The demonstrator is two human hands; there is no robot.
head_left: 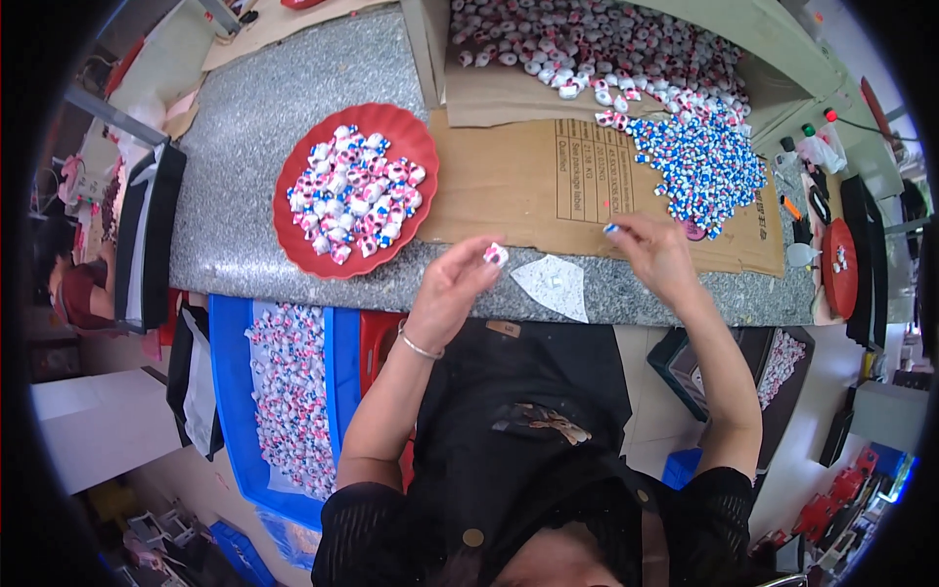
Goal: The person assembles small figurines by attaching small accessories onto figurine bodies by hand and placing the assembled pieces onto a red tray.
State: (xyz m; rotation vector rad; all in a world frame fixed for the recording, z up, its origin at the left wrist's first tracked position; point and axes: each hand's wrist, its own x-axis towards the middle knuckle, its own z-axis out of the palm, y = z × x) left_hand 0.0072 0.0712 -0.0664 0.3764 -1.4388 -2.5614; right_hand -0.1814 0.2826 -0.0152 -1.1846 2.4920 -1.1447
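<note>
Between the fingertips of my left hand [450,286] is a small white piece with a pink pattern [496,254]. My right hand [663,259] pinches a small blue-and-white piece [612,229] over the front edge of a flattened cardboard sheet [489,191]. A speckled white pad [551,284] lies on the grey counter between both hands. Left of them stands a red scalloped plate [284,233], heaped with white, pink and blue pieces. A pile of blue-and-white pieces [699,166] covers the cardboard's right side. Behind it, many white-and-pink pieces [597,44] fill an open box.
Below the counter at left is a blue bin [220,391] holding many similar pieces, beside a red stool [375,342]. Another red plate [839,284] and a black tray [868,225] are at far right. Another person [88,289] works at far left, past a black tray [147,240].
</note>
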